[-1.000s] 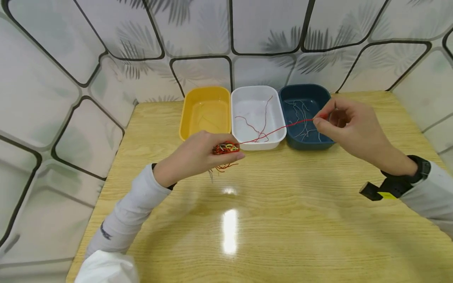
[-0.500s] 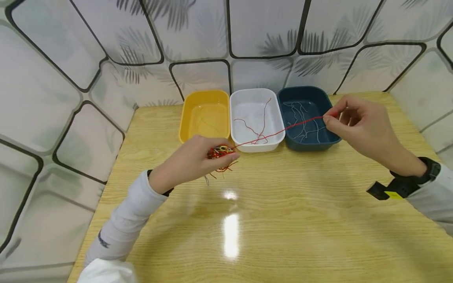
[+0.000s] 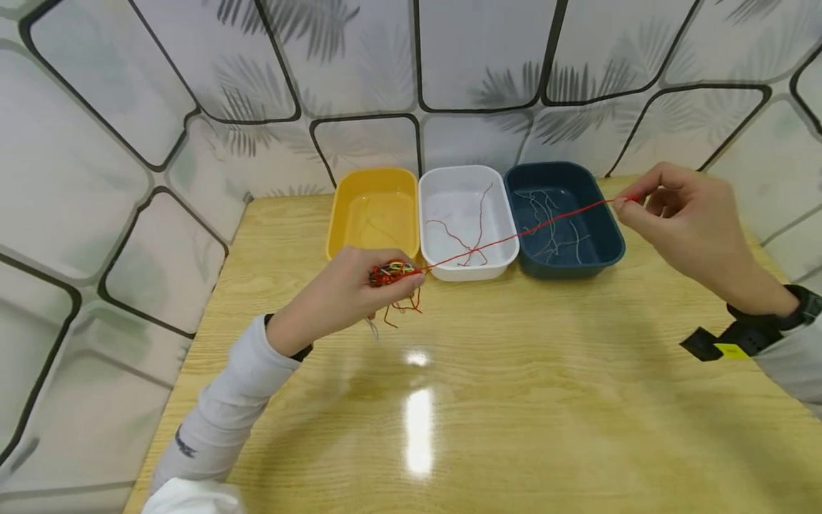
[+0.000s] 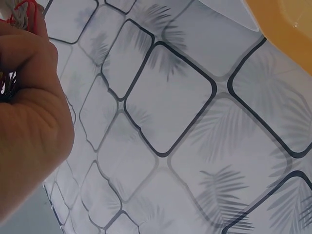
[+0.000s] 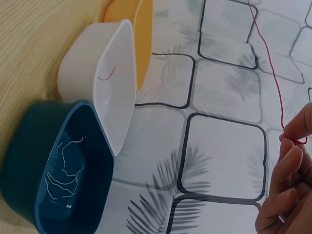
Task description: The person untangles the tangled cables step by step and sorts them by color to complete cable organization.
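My left hand (image 3: 359,289) grips a tangled bundle of coloured threads (image 3: 390,273), red, yellow, grey and dark, with loose ends hanging below the fingers. Between thumb and forefinger, my right hand (image 3: 693,225) pinches the end of a red thread (image 3: 533,228). That thread runs taut from the bundle, passing over the white bin (image 3: 443,187) and the dark blue bin (image 3: 610,250). A few red threads (image 3: 479,218) lie in the white bin. Several grey threads (image 5: 66,183) are in the blue one. In the left wrist view, the left hand (image 4: 31,122) appears only in part.
A yellow bin (image 3: 337,214) stands left of the white one, with a pale yellow thread (image 3: 379,227) inside. The three bins stand side by side at the back of the wooden table (image 3: 514,400), against a patterned backdrop (image 3: 481,57).
My right hand has moved right and slightly up, drawing a longer stretch of red thread out of the bundle. The left hand has shifted slightly left, still holding the bundle.
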`<action>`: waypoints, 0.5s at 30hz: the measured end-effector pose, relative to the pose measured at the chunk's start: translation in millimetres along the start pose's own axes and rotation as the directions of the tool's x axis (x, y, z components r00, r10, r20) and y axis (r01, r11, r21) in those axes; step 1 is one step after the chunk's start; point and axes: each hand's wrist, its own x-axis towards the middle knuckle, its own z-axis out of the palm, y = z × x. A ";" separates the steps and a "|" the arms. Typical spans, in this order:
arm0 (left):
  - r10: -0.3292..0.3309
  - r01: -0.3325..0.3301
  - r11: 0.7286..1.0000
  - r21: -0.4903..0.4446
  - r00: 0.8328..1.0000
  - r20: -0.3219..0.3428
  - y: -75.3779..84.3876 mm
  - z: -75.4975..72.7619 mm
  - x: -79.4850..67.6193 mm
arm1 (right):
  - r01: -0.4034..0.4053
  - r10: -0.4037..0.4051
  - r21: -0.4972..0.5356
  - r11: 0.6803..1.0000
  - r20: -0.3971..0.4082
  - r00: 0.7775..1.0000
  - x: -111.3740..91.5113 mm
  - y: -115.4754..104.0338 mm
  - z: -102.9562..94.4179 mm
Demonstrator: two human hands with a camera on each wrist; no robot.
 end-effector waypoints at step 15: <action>-0.235 0.234 0.971 -0.057 0.972 -0.006 -7.9 -9.5 -10.9 | -0.260 0.252 0.005 0.966 -0.269 0.930 11.9 53.6 -34.8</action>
